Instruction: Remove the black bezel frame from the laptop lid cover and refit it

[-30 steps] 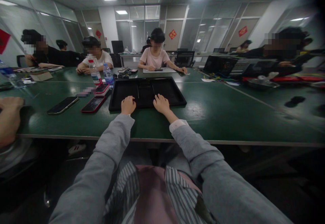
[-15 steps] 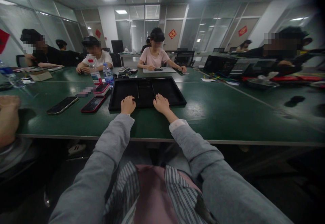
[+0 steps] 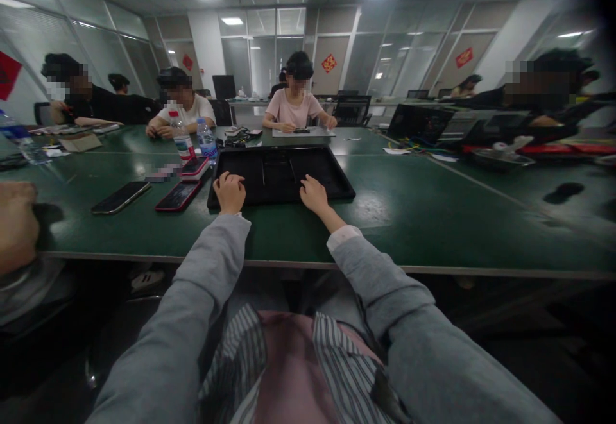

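Observation:
A shallow black tray [image 3: 279, 183] lies on the green table before me, and two thin upright strips divide its inside. Over its near left corner is my left hand [image 3: 230, 193], fingers slightly bent and apart, holding nothing that I can see. My right hand [image 3: 315, 194] is over the near edge, right of the middle, with its fingers reaching forward over the tray floor and nothing visible in them. Whether either hand presses on the tray is hard to tell.
Left of the tray lie a black phone [image 3: 120, 197], a red-edged phone [image 3: 178, 196] and two plastic bottles [image 3: 206, 138]. A co-worker's hand [image 3: 18, 222] rests at far left. Across the table sits a person in pink [image 3: 293, 103]; a computer case [image 3: 418, 122] stands at right.
My hands have moved apart over the tray, the left one leftward and the right one slightly rightward. Across the table, the person in pink has drawn one hand in.

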The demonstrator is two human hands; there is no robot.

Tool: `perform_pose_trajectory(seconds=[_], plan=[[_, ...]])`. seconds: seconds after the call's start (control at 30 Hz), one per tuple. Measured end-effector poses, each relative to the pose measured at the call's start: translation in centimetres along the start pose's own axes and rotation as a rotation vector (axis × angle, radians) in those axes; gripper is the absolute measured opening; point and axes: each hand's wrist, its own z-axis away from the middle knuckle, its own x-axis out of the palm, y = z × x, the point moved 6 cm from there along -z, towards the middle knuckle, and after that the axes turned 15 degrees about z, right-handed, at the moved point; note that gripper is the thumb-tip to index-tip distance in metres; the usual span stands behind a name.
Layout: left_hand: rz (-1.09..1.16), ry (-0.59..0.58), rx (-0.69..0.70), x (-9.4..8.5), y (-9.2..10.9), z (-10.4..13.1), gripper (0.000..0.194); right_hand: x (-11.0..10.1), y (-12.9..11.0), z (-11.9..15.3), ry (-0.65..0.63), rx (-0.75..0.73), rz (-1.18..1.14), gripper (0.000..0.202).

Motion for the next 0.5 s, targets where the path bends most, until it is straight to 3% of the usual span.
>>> perform_pose_trajectory(seconds=[0.17,0.27,0.37,0.5], plan=[[-0.020,0.132,-0.137,-2.1,-3.7,-0.5,0.045,-2.1,6.5,0.1,0.182,0.219,-0.061,0.050],[0.000,0.123,-0.280,-2.4,-6.8,-1.0,0.048,-3.0,11.1,0.7,0.255,0.328,-0.062,0.047],[0.082,-0.007,-0.441,-1.6,-9.3,-1.3,0.046,-2.0,14.2,0.9,0.185,0.389,-0.053,0.051],[0.117,-0.034,-0.489,-1.3,-10.5,-1.6,0.049,-0.1,15.2,0.2,0.054,0.343,-0.113,0.050]])
